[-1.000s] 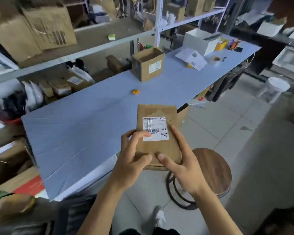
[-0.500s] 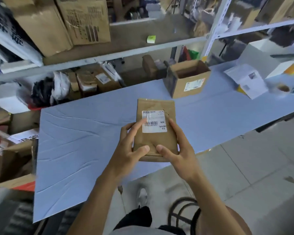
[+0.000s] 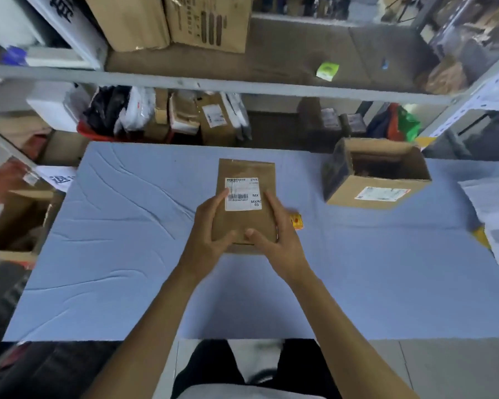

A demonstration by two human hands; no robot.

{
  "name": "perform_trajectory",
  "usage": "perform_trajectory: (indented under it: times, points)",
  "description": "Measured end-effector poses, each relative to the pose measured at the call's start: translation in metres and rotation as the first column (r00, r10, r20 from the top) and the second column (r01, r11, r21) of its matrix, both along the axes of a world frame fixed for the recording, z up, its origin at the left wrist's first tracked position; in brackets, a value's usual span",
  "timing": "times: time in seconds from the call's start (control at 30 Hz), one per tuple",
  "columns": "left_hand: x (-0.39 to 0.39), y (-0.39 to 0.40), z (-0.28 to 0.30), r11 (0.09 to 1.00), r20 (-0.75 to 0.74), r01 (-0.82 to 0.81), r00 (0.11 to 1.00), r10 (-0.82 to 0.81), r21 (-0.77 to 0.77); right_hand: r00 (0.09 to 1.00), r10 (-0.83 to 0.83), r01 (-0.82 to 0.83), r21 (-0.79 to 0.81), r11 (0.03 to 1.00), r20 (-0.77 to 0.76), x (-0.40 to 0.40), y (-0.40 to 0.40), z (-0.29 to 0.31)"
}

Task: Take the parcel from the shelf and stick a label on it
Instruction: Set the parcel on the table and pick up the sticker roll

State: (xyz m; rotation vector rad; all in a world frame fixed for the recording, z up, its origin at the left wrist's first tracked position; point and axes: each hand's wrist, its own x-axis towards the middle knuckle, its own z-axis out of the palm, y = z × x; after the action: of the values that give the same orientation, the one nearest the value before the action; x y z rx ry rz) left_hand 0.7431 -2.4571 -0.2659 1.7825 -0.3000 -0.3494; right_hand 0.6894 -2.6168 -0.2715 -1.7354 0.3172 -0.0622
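Observation:
A flat brown paper parcel [image 3: 247, 171] is held over the middle of the blue table [image 3: 113, 254]. A white barcode label [image 3: 242, 194] sits on its upper face. My left hand [image 3: 211, 226] grips the parcel's left edge, with a fingertip on the label's left side. My right hand [image 3: 280, 237] grips the right edge and bottom, thumb on the front face. Whether the parcel rests on the table or hovers just above it, I cannot tell.
An open cardboard box [image 3: 378, 174] stands on the table to the right. A small orange item [image 3: 296, 220] lies just right of the parcel. Papers [image 3: 493, 220] lie at the far right. Metal shelves [image 3: 213, 84] with boxes and parcels run behind the table.
I have turned to face the table squarely. Both hands carried the parcel from beyond the table's edge to over its middle; the grip is unchanged.

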Motion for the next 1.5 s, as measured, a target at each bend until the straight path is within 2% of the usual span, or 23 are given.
perform_trajectory:
  times: [0.13, 0.23, 0.37, 0.47, 0.53, 0.6, 0.67, 0.7, 0.8, 0.9, 1.0, 1.07, 1.1, 1.17, 1.2, 1.27, 1.5]
  points:
    - [-0.003, -0.023, -0.058, 0.977, -0.064, -0.213, 0.975, 0.212, -0.010, 0.985, 0.169, -0.166, 0.078, 0.983, -0.029, 0.034, -0.022, -0.060]
    - [-0.014, -0.039, -0.106, 0.949, -0.148, -0.311, 0.943, 0.300, -0.058, 0.961, 0.268, -0.260, 0.114, 0.959, -0.063, 0.041, -0.037, -0.108]
    - [-0.029, -0.052, -0.156, 0.933, -0.172, -0.347, 0.929, 0.327, -0.100, 0.967, 0.251, -0.248, 0.087, 0.965, -0.032, 0.028, -0.047, -0.157]
    - [-0.032, -0.049, -0.178, 0.911, -0.134, -0.313, 0.949, 0.287, -0.267, 0.975, 0.212, -0.215, 0.039, 0.976, 0.071, 0.023, -0.047, -0.180]
    - [-0.037, -0.050, -0.189, 0.896, -0.045, -0.300, 0.952, 0.302, -0.327, 0.972, 0.204, -0.204, -0.008, 0.979, 0.119, 0.025, -0.047, -0.191]
    - [-0.045, -0.055, -0.200, 0.887, 0.122, -0.355, 0.907, 0.404, -0.297, 0.970, 0.195, -0.189, -0.059, 0.980, 0.144, 0.026, -0.048, -0.198]
    - [-0.057, -0.064, -0.211, 0.868, 0.301, -0.437, 0.816, 0.493, -0.236, 0.967, 0.183, -0.170, -0.085, 0.982, 0.178, 0.026, -0.048, -0.204]
    - [-0.063, -0.072, -0.216, 0.862, 0.339, -0.475, 0.793, 0.507, -0.177, 0.964, 0.184, -0.170, -0.090, 0.981, 0.191, 0.025, -0.046, -0.204]
    - [-0.084, -0.095, -0.218, 0.844, 0.382, -0.535, 0.788, 0.482, 0.037, 0.964, 0.190, -0.171, -0.114, 0.979, 0.185, 0.009, -0.042, -0.194]
    - [-0.085, -0.100, -0.212, 0.817, 0.338, -0.575, 0.777, 0.530, 0.041, 0.960, 0.262, -0.237, -0.213, 0.948, 0.100, -0.005, -0.048, -0.187]
    - [-0.074, -0.083, -0.209, 0.853, 0.327, -0.521, 0.812, 0.483, 0.033, 0.946, 0.313, -0.279, -0.279, 0.919, 0.082, -0.008, -0.069, -0.179]
    - [-0.058, -0.059, -0.209, 0.931, 0.352, -0.364, 0.877, 0.329, 0.037, 0.948, 0.309, -0.270, -0.315, 0.910, 0.081, -0.001, -0.087, -0.174]
    - [-0.048, -0.044, -0.208, 0.963, 0.345, -0.269, 0.907, 0.243, 0.030, 0.944, 0.325, -0.278, -0.382, 0.882, 0.063, 0.004, -0.096, -0.171]
    - [-0.029, -0.017, -0.205, 0.993, 0.276, -0.117, 0.954, 0.121, -0.030, 0.931, 0.365, -0.301, -0.500, 0.812, 0.032, 0.016, -0.109, -0.172]
    - [-0.022, -0.006, -0.205, 0.996, 0.234, -0.075, 0.968, 0.086, -0.054, 0.925, 0.378, -0.311, -0.503, 0.806, 0.033, 0.020, -0.112, -0.173]
    - [-0.009, 0.005, -0.204, 0.997, 0.198, -0.057, 0.978, 0.067, -0.057, 0.922, 0.383, -0.307, -0.488, 0.817, 0.063, 0.026, -0.111, -0.178]
    - [0.014, 0.003, -0.195, 0.990, 0.239, -0.138, 0.963, 0.125, 0.035, 0.918, 0.378, -0.253, -0.557, 0.791, 0.121, 0.036, -0.100, -0.189]
